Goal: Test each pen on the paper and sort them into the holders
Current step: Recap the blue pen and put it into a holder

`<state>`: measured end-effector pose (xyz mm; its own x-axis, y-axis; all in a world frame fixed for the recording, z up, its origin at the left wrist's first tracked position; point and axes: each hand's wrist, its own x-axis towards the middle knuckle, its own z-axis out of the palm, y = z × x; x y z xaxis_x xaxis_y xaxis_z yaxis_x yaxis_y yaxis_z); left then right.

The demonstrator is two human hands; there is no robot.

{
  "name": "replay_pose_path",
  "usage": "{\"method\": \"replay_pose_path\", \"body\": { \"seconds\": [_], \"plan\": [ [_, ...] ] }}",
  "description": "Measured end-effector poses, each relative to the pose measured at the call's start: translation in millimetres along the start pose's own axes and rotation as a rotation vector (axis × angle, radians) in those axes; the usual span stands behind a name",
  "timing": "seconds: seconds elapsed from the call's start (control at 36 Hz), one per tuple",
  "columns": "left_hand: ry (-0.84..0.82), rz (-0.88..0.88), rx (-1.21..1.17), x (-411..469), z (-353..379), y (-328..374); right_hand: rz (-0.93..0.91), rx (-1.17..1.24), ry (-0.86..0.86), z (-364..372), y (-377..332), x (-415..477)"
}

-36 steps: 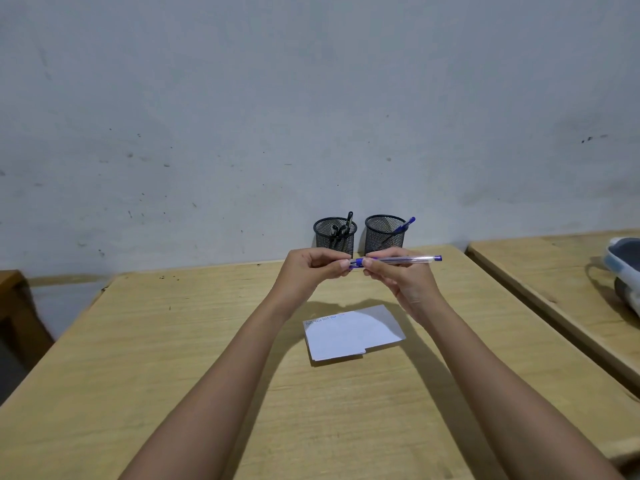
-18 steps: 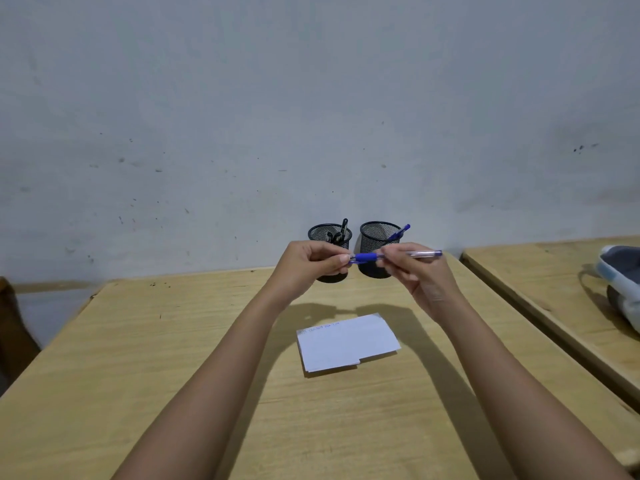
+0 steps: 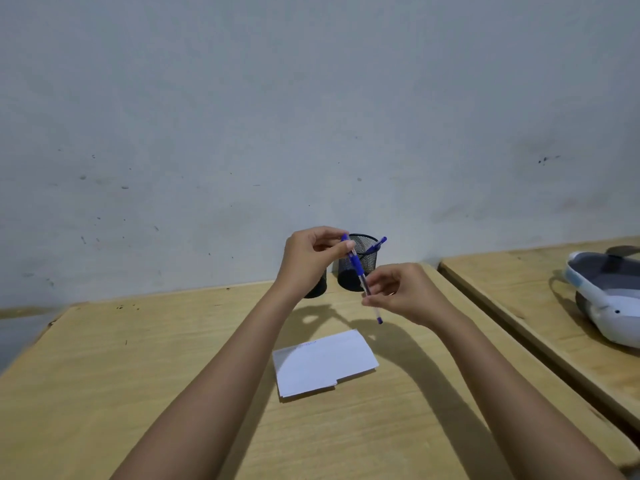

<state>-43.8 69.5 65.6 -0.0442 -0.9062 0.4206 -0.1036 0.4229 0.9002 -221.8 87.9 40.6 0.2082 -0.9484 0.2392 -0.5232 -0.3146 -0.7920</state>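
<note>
Blue pen tips from level to a steep slant at centre frame, above the bench. My left hand pinches its upper end and my right hand pinches the lower barrel. The paper lies below and the holders stand behind, so I reckon testing comes next.

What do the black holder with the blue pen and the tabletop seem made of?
The black cylindrical mesh holder: matte wire mesh, probably metal; see-through weave near the rim. The light tan table: wood or wood-look laminate, dull finish, grain streaks.
</note>
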Motion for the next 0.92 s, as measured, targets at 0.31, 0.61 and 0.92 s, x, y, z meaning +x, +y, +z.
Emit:
{"method": "replay_pose_path", "body": {
  "seconds": [0.31, 0.61, 0.92],
  "plan": [
    [0.01, -0.14, 0.255, 29.4, 47.2, -59.8, 0.068, 0.544, 0.419, -31.2, 40.6, 37.3],
    [0.0, -0.161, 0.438, 52.8, 77.0, -107.4, 0.042, 0.615, 0.567, -21.5, 58.6, 91.7],
    [0.018, -0.132, 0.43, 64.0, 76.9, -118.2, 0.032, 0.159, 0.58, -3.2, 76.0, 119.5]
  ]
}}
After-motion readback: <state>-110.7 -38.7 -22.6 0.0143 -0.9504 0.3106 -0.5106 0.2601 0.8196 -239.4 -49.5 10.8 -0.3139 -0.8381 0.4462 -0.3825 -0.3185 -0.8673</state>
